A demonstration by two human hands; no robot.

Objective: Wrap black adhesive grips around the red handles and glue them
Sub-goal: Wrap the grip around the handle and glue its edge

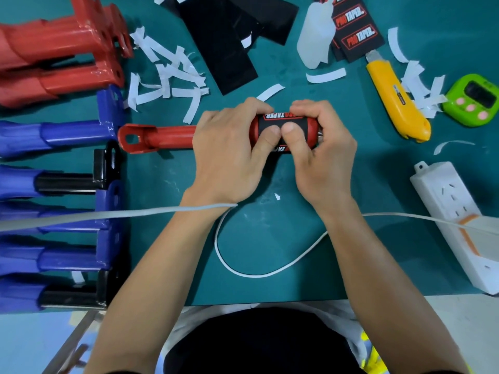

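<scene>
A red handle (162, 137) lies across the middle of the green mat, its eyelet end pointing left. A black adhesive grip (282, 122) with red and white lettering is wrapped round its right end. My left hand (229, 155) and my right hand (318, 152) both curl round that wrapped end, fingers over the top, the two thumbs pressing side by side on the grip's near face. More black grips (356, 36) with the same lettering lie stacked at the back right, beside a white glue bottle (316, 39). Plain black sheets (229, 41) lie at the back centre.
Red handles (59, 55) are piled at the back left; blue and black ones (54, 211) line the left edge. White backing strips (167, 76) litter the mat. A yellow utility knife (391, 101), green timer (475, 99), white power strip (459, 222) and white cable (243, 271) lie right and near.
</scene>
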